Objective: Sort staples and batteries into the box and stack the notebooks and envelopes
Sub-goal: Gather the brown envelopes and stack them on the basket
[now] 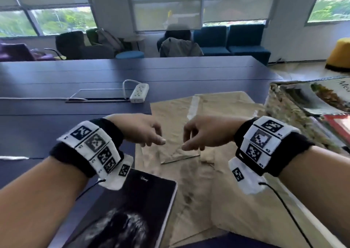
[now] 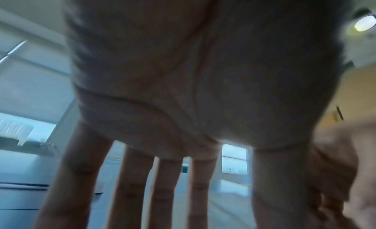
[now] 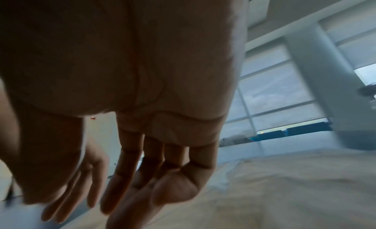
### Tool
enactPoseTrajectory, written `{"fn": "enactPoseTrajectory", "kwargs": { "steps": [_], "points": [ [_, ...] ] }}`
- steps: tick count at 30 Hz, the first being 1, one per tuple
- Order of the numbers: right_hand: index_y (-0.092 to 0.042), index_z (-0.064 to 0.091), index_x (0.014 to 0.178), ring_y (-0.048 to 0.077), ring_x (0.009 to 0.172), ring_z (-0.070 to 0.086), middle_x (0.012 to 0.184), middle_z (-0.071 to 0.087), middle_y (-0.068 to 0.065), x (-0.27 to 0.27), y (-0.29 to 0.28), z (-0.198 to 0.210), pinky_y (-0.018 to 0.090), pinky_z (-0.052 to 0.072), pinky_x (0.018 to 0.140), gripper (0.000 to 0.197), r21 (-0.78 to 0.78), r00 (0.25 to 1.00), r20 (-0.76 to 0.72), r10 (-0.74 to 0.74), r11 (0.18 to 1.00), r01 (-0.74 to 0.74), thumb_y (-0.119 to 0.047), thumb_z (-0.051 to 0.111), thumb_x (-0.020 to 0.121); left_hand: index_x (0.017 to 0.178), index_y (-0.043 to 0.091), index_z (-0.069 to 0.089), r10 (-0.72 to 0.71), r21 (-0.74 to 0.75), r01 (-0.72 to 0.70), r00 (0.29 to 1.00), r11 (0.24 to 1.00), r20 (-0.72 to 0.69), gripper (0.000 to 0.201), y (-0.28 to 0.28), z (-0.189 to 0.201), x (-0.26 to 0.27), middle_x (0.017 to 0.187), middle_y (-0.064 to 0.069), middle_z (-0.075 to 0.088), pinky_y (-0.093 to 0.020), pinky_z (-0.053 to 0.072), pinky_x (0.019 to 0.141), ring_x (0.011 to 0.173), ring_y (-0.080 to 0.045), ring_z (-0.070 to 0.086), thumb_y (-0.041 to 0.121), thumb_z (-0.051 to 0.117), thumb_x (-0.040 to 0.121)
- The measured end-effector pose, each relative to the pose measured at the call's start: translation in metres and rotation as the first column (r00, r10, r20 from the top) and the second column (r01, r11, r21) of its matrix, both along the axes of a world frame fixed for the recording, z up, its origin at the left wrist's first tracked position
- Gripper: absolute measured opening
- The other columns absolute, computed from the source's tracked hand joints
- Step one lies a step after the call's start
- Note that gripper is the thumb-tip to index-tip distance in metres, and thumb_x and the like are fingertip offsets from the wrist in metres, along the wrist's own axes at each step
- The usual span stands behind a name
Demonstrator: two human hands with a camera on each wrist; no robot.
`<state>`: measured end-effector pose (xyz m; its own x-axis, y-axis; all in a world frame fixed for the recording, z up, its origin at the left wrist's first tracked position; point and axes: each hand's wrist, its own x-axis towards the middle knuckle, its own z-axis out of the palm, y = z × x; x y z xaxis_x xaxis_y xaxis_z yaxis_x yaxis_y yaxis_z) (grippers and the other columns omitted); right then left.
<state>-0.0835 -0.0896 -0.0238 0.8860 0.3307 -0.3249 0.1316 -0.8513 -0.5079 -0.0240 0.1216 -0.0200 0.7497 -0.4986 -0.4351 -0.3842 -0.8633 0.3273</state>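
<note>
Currently both hands are hovering over the brown envelopes [image 1: 189, 134] lying mid-table. Left hand [image 1: 141, 129] at 9 o'clock and right hand [image 1: 204, 132] at 3 o'clock are facing each other, fingers spread and relaxed, gripping nothing. Black notebook [image 1: 132, 210] is lying at 7 o'clock.

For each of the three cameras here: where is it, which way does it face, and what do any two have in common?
Head: worn high, faces forward and down at brown envelopes on the table; both forearms, left hand and right hand show.
Left wrist: under the palm, faces along spread fingers toward windows.
Right wrist: under the palm, faces along loosely extended fingers over the paper.
Shared: the right wrist view also catches the left hand.
</note>
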Motion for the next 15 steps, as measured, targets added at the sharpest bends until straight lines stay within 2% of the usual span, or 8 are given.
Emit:
{"fn": "enactPoseTrajectory", "kwargs": {
  "steps": [3,6,8,10,12,14,15],
  "points": [
    [-0.014,0.069,0.095,0.011,0.072,0.067,0.082,0.072,0.000,-0.006,0.021,-0.009,0.029,0.052,0.067,0.031,-0.014,0.992,-0.098,0.084,0.996,-0.085,-0.042,0.077,0.089,0.103,0.025,0.064,-0.059,0.264,0.062,0.998,0.962,-0.017,0.045,0.014,0.001,-0.021,0.092,0.003,0.073,-0.034,0.053,0.082,0.087,-0.017,0.066,0.062,0.076,0.080],
    [-0.015,0.069,0.094,0.011,0.069,0.067,0.075,0.071,-0.004,-0.017,0.036,-0.017,0.024,0.048,0.058,0.035,-0.006,0.980,-0.150,0.130,0.991,-0.132,-0.046,0.081,0.084,0.102,0.027,0.061,-0.089,0.375,0.102,0.995,0.921,-0.051,0.056,0.023,0.000,-0.040,0.090,0.009,0.068,-0.034,0.053,0.083,0.087,-0.010,0.063,0.069,0.080,0.070],
    [-0.018,0.069,0.095,0.018,0.078,0.070,0.081,0.072,-0.003,-0.024,0.044,-0.024,0.029,0.050,0.065,0.041,-0.034,0.975,-0.160,0.152,0.987,-0.159,-0.052,0.084,0.078,0.099,0.028,0.060,-0.083,0.402,0.096,0.995,0.910,-0.051,0.062,0.024,-0.001,-0.046,0.091,0.007,0.070,-0.040,0.057,0.087,0.089,-0.015,0.067,0.073,0.082,0.063],
    [-0.023,0.069,0.095,0.016,0.083,0.066,0.086,0.070,-0.006,-0.029,0.049,-0.028,0.030,0.050,0.070,0.043,-0.089,0.981,-0.115,0.156,0.982,-0.167,-0.058,0.083,0.075,0.101,0.025,0.063,-0.089,0.437,0.095,0.995,0.894,-0.033,0.066,0.022,-0.001,-0.048,0.094,0.005,0.073,-0.038,0.058,0.085,0.090,-0.017,0.069,0.075,0.081,0.061],
    [-0.025,0.068,0.093,0.010,0.079,0.060,0.083,0.065,-0.009,-0.033,0.052,-0.029,0.027,0.046,0.068,0.041,-0.104,0.987,-0.073,0.142,0.983,-0.149,-0.059,0.081,0.076,0.103,0.020,0.069,-0.063,0.439,0.070,0.998,0.896,-0.031,0.070,0.021,-0.001,-0.048,0.096,0.002,0.075,-0.028,0.058,0.070,0.082,-0.013,0.072,0.076,0.078,0.064],
    [-0.026,0.067,0.090,0.010,0.080,0.059,0.082,0.064,-0.010,-0.034,0.051,-0.030,0.027,0.045,0.069,0.036,-0.090,0.988,-0.067,0.136,0.986,-0.142,-0.059,0.079,0.079,0.107,0.018,0.067,-0.017,0.402,0.033,0.999,0.915,-0.043,0.069,0.020,-0.002,-0.048,0.094,0.002,0.074,-0.021,0.052,0.052,0.057,-0.003,0.067,0.073,0.078,0.067],
    [-0.027,0.067,0.090,0.011,0.083,0.060,0.083,0.065,-0.010,-0.035,0.050,-0.029,0.028,0.046,0.071,0.036,-0.085,0.988,-0.073,0.139,0.986,-0.145,-0.060,0.078,0.080,0.108,0.018,0.064,-0.002,0.389,0.017,0.999,0.921,-0.039,0.068,0.021,-0.003,-0.047,0.092,0.003,0.073,-0.021,0.049,0.050,0.049,0.000,0.062,0.072,0.079,0.068]
  ]
}}
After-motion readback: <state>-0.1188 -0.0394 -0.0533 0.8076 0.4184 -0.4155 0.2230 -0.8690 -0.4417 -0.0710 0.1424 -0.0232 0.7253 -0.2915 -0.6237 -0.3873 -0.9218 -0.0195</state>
